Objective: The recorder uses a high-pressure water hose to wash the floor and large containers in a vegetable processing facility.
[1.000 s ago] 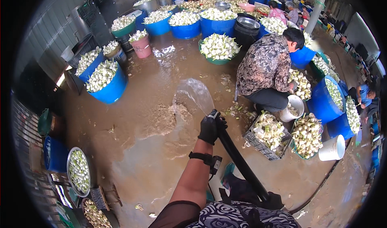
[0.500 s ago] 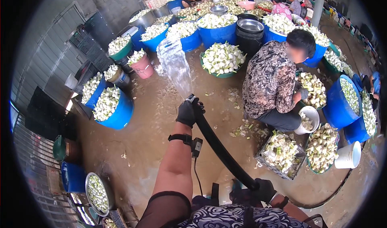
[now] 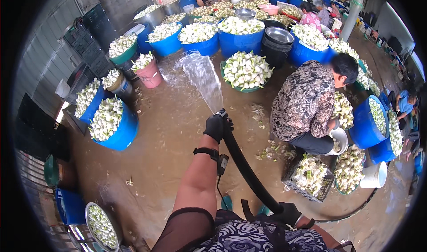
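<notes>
A thick black hose (image 3: 243, 165) runs between my two hands, both in dark gloves. My left hand (image 3: 217, 126), with the arm stretched forward, is closed round the hose close to its mouth. A broad fan of water (image 3: 202, 76) sprays from that end onto the wet brown floor (image 3: 173, 136), toward the blue tubs at the back. Close to my body, my right hand (image 3: 287, 214) is wrapped round a lower part of the hose. Just beyond the spray stands a green basin (image 3: 242, 90) heaped with peeled white bulbs that look like garlic.
A co-worker in a patterned shirt (image 3: 302, 103) sits bent over at the right, beside a black crate (image 3: 318, 194) and a white bucket (image 3: 375, 175). Blue tubs (image 3: 118, 129) and a pink bucket (image 3: 150, 77) stand left. Several people sit farther back. Scraps litter the floor.
The view has shifted slightly. The water now fans out lower and shorter, and the hose mouth appears a little farther right. The co-worker has leaned lower, with a hand at a white bucket.
</notes>
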`<state>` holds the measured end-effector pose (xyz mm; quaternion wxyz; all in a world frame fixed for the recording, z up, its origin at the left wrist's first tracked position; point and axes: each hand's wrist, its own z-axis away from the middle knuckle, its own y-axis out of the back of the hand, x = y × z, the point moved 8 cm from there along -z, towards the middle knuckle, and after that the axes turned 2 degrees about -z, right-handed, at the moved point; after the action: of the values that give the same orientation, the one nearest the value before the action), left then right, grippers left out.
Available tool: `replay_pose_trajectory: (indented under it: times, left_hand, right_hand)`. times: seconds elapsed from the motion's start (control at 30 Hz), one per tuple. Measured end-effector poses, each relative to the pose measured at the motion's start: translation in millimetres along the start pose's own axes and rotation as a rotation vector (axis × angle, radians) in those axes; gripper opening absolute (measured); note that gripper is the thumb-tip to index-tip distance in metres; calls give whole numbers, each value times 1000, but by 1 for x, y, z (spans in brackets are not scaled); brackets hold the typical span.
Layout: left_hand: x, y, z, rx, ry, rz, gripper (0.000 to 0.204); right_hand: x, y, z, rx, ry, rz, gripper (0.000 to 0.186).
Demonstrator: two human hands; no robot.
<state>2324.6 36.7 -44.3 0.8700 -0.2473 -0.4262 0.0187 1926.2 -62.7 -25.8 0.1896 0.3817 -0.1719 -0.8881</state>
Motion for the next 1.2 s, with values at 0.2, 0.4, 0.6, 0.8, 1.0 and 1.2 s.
replay_pose_trajectory:
  times: [0.2,0.4,0.6,0.8,1.0,1.2]
  left_hand:
    - [7,6,-3,-36,31,20,23]
    - [14,19,-4,-54,32,53,22]
    - [50,40,4,-48,-87,82,21]
    - [103,99,0,59,-141,56,21]
    - [127,128,-3,119,-173,-35,21]
    - [111,145,5,178,-114,-30,21]
  right_hand:
    - [-11,-9,-10,58,52,107,48]
    - [-20,-13,-11,105,88,178,46]
    - [-34,-18,-29,103,104,114,48]
    - [-94,-35,-55,-6,116,75,49]
    - [-116,-38,-75,-82,194,94,44]
    - [-107,-49,-80,-115,218,120,43]
